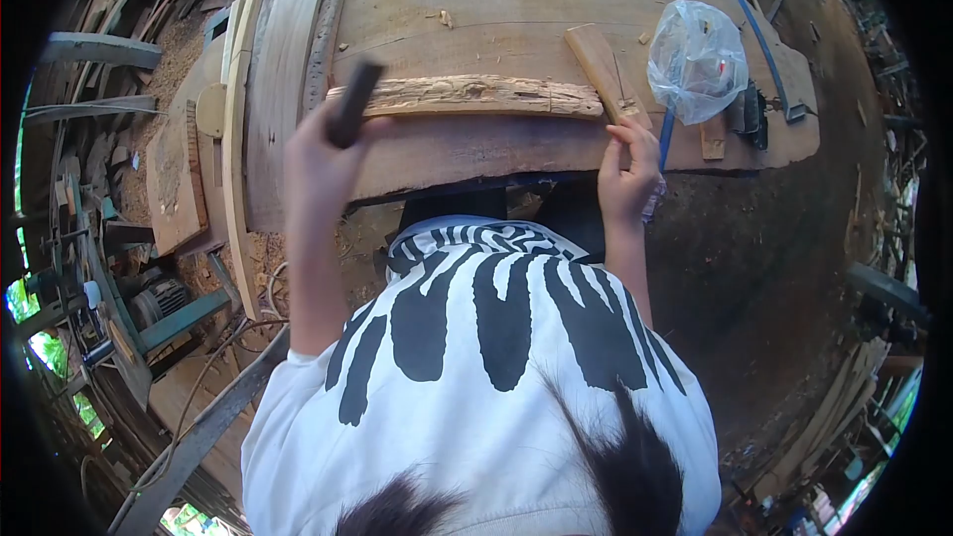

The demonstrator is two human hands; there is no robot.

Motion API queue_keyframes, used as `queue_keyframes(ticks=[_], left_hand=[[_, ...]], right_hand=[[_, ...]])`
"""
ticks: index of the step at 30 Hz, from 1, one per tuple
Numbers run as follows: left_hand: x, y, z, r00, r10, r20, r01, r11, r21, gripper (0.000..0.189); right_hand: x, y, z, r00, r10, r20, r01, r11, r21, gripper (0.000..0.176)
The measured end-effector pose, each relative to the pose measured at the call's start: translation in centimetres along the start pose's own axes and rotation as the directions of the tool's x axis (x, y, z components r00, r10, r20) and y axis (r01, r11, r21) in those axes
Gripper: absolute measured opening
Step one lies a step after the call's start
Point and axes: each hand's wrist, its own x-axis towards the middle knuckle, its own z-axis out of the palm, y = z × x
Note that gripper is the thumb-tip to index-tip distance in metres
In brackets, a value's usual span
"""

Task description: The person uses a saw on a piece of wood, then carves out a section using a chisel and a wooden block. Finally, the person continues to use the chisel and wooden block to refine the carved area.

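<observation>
My left hand (pixel 323 159) is closed round a dark, block-shaped tool (pixel 354 104), raised over the bench and smeared by motion. Beneath and beside it lies a long strip of wood (pixel 476 94) with a rough, gouged top, running left to right. My right hand (pixel 630 174) is at the strip's right end, with fingertips pinched together. What they hold, if anything, is too small to make out. The fingertips are close against the lower end of a short flat wooden piece (pixel 599 65), which lies slanted across the strip's right end.
All this rests on a thick wooden slab bench (pixel 476 154). On its right are a clear plastic bag (pixel 695 60), a small wood block (pixel 713 137) and a dark tool (pixel 752 119). Planks (pixel 290 69) lie at left. A motor (pixel 159 303) and scrap wood stand further left.
</observation>
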Motion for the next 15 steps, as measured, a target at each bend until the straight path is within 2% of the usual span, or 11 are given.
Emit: queue_keyframes(ticks=[3,4,6,7,9,10,12,13,15], left_hand=[[1.7,1.8,5.5,0.968,0.147,0.202,-0.134,0.988,-0.078,0.039],[2.3,2.3,7.0,0.964,0.16,0.211,-0.146,0.986,-0.083,0.039],[3.4,3.3,9.6,0.93,0.197,0.309,-0.206,0.979,-0.005,0.039],[3.6,3.6,10.4,0.92,0.22,0.323,-0.227,0.974,-0.017,0.039],[3.9,4.6,11.9,0.933,0.229,0.276,-0.277,0.949,0.148,0.035],[4.1,4.7,12.5,0.92,0.26,0.293,-0.308,0.942,0.132,0.035],[4.2,4.1,13.0,0.914,0.311,0.26,-0.352,0.926,0.132,0.034],[4.2,3.9,13.2,0.9,0.336,0.277,-0.379,0.918,0.119,0.034],[4.3,3.7,13.3,0.932,0.276,0.233,-0.295,0.954,0.053,0.034]], right_hand=[[-0.5,-0.8,0.9,0.999,-0.008,0.042,0.006,0.999,0.035,0.013],[-0.4,-1.2,1.3,0.999,-0.03,0.043,0.028,0.999,0.047,0.013],[0.0,-1.6,2.3,0.995,-0.067,0.068,0.063,0.997,0.048,0.017],[0.2,-1.7,2.8,0.993,-0.089,0.076,0.087,0.996,0.027,0.021],[0.6,-1.9,3.9,0.989,-0.093,0.116,0.092,0.996,0.014,0.032],[0.4,-1.9,4.4,0.992,-0.08,0.094,0.082,0.997,-0.015,0.032],[-0.3,-1.4,5.4,0.975,-0.099,0.199,0.117,0.989,-0.085,0.039],[-0.5,-1.3,5.6,0.98,-0.082,0.18,0.103,0.989,-0.11,0.039],[-0.9,-1.3,5.8,0.967,-0.115,0.226,0.153,0.975,-0.159,0.04]])
